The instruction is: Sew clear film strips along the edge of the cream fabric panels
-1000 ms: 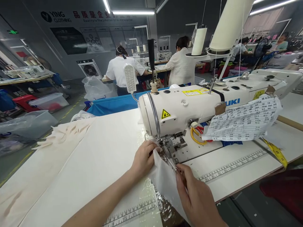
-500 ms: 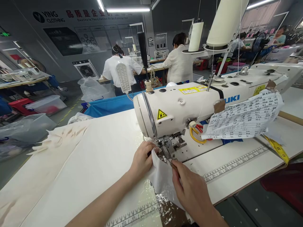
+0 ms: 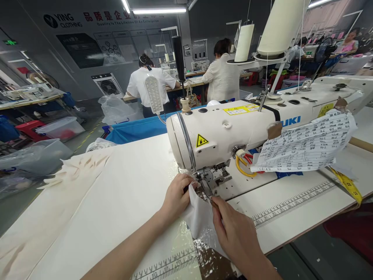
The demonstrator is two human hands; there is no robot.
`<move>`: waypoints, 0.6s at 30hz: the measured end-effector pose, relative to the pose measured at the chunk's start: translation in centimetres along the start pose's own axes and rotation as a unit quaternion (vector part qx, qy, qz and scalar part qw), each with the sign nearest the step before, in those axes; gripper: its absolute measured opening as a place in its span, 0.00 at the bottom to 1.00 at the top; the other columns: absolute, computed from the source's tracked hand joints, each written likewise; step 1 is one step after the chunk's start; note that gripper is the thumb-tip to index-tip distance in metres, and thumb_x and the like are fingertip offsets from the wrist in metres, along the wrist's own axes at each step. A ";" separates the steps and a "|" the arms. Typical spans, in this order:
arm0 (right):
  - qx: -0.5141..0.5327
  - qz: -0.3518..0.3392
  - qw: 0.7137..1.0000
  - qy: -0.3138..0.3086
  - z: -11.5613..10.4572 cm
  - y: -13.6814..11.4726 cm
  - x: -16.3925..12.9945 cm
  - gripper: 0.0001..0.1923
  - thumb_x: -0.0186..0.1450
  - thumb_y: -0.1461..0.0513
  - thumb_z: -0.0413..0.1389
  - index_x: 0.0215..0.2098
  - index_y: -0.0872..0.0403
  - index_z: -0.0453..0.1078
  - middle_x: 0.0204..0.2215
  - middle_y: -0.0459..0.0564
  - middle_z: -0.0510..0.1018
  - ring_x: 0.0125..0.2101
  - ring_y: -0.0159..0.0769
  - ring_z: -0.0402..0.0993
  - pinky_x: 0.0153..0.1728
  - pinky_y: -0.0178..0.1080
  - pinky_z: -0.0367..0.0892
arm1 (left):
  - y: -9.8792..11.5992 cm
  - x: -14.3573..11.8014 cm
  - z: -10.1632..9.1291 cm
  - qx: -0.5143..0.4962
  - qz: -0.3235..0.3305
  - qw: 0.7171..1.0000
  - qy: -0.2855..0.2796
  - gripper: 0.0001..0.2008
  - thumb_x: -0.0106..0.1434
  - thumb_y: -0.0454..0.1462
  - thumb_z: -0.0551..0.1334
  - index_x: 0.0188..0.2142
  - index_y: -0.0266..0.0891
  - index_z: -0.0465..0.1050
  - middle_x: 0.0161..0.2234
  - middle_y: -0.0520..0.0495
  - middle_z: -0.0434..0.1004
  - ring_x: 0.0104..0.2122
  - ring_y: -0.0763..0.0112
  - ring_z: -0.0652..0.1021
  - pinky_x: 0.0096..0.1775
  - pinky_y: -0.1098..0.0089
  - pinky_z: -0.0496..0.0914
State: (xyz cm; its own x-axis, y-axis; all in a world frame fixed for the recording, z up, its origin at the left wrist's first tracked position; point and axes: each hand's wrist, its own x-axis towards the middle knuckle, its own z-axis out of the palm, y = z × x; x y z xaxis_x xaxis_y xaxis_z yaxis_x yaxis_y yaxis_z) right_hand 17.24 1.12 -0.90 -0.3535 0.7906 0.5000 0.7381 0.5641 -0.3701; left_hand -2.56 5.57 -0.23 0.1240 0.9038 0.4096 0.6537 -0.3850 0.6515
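My left hand (image 3: 176, 197) is closed at the edge of a piece of white fabric (image 3: 198, 214), its fingertips close to the needle area of a white sewing machine (image 3: 212, 136). In my right hand (image 3: 237, 233) is a slim metal tool, seemingly tweezers (image 3: 208, 192), pinched between thumb and fingers. Its tip points up and left toward the presser foot, beside the fabric. The fabric hangs down between both hands over the clear-covered table front. The exact tip of the tool and the stitching point are hard to make out.
Cream fabric pieces (image 3: 75, 171) lie on the table's left. A paper with handwritten rows (image 3: 305, 144) hangs on the machine, with a yellow tape measure (image 3: 346, 184) below. Thread cones (image 3: 244, 43) stand above. Behind a blue cloth bin (image 3: 131, 130), co-workers sit at other machines.
The view has shifted slightly, moving the machine a little to the right in the picture. Both hands keep nearly the same hold beside the presser foot.
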 end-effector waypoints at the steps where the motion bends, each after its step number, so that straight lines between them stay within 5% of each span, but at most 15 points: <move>1: 0.000 0.001 1.000 0.000 0.0 0.0 0.0 0.14 0.71 0.65 0.42 0.48 0.55 0.67 0.33 0.46 0.82 0.24 0.35 0.80 0.20 0.36 0.63 | 0.0 0.0 0.0 0.001 0.002 1.000 -0.001 0.09 0.67 0.36 0.56 0.31 0.40 0.73 0.35 0.48 0.76 0.38 0.66 0.74 0.39 0.64 0.69; 8: -0.009 -0.012 1.000 0.008 -0.1 -0.3 0.1 0.14 0.71 0.65 0.42 0.48 0.56 0.67 0.32 0.48 0.82 0.24 0.35 0.79 0.19 0.35 0.63 | 0.1 0.3 0.1 0.055 0.042 0.998 -0.002 0.04 0.62 0.32 0.56 0.34 0.39 0.69 0.35 0.46 0.73 0.36 0.64 0.72 0.37 0.63 0.69; 12: -0.020 -0.009 1.000 0.003 -0.1 -0.3 0.3 0.15 0.71 0.67 0.42 0.50 0.57 0.67 0.33 0.49 0.82 0.24 0.36 0.79 0.19 0.36 0.64 | 0.1 0.2 0.3 0.119 0.076 0.990 -0.005 0.11 0.54 0.28 0.54 0.36 0.38 0.67 0.34 0.44 0.72 0.36 0.61 0.71 0.35 0.62 0.68; 18: -0.019 -0.008 1.000 0.005 -0.3 -0.4 0.2 0.15 0.71 0.66 0.42 0.49 0.58 0.67 0.33 0.50 0.82 0.26 0.36 0.79 0.21 0.36 0.65 | -0.2 0.2 0.0 0.067 0.062 0.996 -0.014 0.09 0.61 0.29 0.51 0.35 0.40 0.68 0.35 0.46 0.73 0.36 0.65 0.71 0.37 0.64 0.68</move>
State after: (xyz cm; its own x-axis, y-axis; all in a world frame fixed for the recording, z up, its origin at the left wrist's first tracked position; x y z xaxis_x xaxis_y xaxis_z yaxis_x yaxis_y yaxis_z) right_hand 17.04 0.94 -0.45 -0.3604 0.7791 0.5130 0.7534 0.5674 -0.3324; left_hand -2.66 5.88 -0.27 0.2297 0.8559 0.4633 0.7249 -0.4681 0.5054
